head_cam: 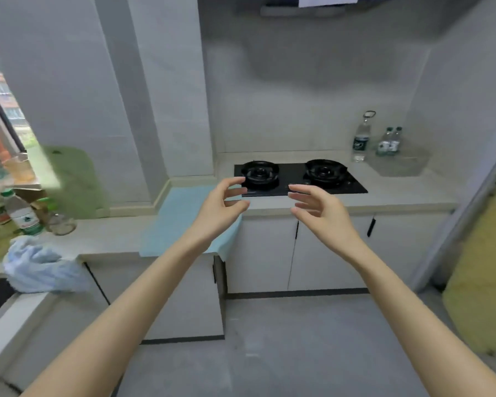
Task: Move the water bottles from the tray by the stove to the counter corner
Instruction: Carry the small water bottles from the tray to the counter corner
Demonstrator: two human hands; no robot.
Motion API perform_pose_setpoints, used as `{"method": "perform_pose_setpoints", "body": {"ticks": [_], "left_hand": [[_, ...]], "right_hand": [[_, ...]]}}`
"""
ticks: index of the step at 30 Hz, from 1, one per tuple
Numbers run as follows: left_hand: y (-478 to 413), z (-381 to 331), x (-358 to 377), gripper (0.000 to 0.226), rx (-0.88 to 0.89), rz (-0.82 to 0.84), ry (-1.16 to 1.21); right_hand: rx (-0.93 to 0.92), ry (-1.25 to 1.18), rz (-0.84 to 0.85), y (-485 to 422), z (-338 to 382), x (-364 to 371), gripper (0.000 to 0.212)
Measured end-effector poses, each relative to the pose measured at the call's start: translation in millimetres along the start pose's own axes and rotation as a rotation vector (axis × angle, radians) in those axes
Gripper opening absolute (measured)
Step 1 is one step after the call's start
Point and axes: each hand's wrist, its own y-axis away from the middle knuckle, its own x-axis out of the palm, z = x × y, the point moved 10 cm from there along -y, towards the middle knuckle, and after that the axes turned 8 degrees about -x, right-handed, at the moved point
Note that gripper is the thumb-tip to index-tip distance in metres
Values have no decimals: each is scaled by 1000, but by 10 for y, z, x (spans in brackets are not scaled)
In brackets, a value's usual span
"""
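Standing on tray (pixel 399 169), bottles (pixel 388 142) far past L hand (pixel 221 206), R hand (pixel 322 211) (empty).

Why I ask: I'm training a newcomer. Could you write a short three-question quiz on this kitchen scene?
1. True or false: the left hand is holding a bottle.
2. How many burners does the stove have?
3. Where do the two small bottles stand? A) on the clear tray right of the stove; B) on the blue mat; C) on the floor.

Key: 1 false, it is empty with its fingers loosely curled; 2 two; 3 A.
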Motion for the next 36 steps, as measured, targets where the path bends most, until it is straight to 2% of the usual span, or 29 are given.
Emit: {"method": "perform_pose_setpoints", "body": {"ticks": [7, 22, 31, 36], "left_hand": [[-987, -245, 1017, 48, 56, 175, 40], [-3385, -972, 2915, 44, 186, 475, 83], [-4348, -1338, 4207, 42, 242, 519, 91], [-4842, -1502, 4903, 43, 241, 488, 96]], "right_hand": [[58, 112, -131, -382, -642, -828, 40], [144, 365, -354, -1790, -1753, -2450, 40], [150, 429, -441, -2392, -2627, -3619, 39], [128, 402, -424, -2778, -3155, -4274, 37]]}}
